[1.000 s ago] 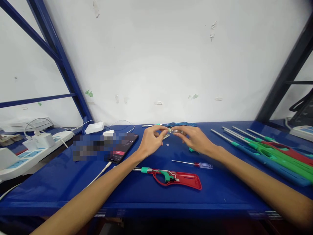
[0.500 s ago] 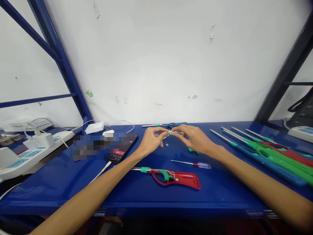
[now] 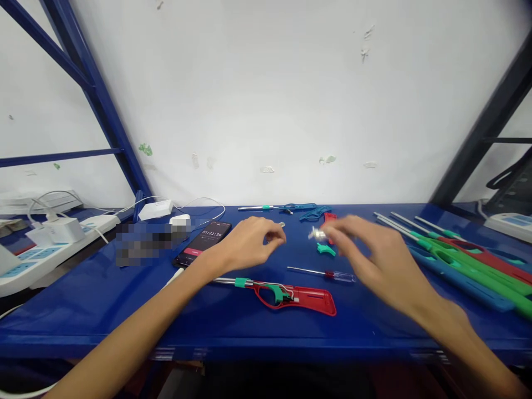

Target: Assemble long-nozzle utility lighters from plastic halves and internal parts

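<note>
My right hand [image 3: 374,257], smeared by motion, is closed on a small whitish, shiny lighter part [image 3: 318,234] at its fingertips. Thumb and fingertips of my left hand [image 3: 255,241] are pinched together over the middle of the table. A small pale piece [image 3: 282,224] shows just behind them, and I cannot tell if it is held. Below lies an opened red stick lighter [image 3: 313,298], its green trigger and wires exposed. Between it and the hands is a screwdriver [image 3: 341,276] with a clear handle. A loose green trigger [image 3: 326,250] lies beside my right hand.
Several stick lighters [image 3: 465,266] lie at the right. Blue lighter parts [image 3: 299,208] and a red shell half [image 3: 331,218] sit at the back. At the left are a phone [image 3: 203,242], a white case [image 3: 180,220] and a power strip [image 3: 54,252] with cables.
My hands have come apart. The right moved right and nearer with the shiny part, uncovering the green trigger and red shell half; the left stayed near the middle. The view shifted slightly.
</note>
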Available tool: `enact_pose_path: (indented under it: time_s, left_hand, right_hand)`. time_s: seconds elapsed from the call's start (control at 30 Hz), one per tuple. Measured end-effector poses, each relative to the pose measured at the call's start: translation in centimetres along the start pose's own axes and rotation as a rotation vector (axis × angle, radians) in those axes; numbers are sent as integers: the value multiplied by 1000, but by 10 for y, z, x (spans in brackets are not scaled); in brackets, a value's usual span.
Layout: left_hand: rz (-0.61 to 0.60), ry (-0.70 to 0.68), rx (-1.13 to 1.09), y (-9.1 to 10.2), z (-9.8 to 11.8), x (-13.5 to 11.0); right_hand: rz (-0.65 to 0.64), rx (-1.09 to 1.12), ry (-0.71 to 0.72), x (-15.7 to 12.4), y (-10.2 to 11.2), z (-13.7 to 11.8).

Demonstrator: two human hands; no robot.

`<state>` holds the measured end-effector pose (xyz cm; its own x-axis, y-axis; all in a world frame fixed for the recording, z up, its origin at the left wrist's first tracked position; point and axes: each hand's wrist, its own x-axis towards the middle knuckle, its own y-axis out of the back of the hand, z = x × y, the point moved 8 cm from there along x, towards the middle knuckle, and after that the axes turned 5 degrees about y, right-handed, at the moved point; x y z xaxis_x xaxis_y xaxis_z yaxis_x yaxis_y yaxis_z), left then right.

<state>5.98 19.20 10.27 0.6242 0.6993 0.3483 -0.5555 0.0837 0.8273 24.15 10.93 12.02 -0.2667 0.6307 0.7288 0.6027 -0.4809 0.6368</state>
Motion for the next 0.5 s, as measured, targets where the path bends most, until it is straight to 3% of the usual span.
enact_pose_path:
  time_s: [0.17, 0.33, 0.5]
  left_hand:
    - [-232, -90, 133, -14, 30, -31]
    - [-351, -146, 299, -34, 43, -31]
    - [-435, -190, 472, -49, 51, -22]
  right_hand:
    - [-132, 44, -48, -59, -26, -16]
    - [-204, -91, 15, -69, -48, -16]
    - [-243, -197, 47, -73, -54, -21]
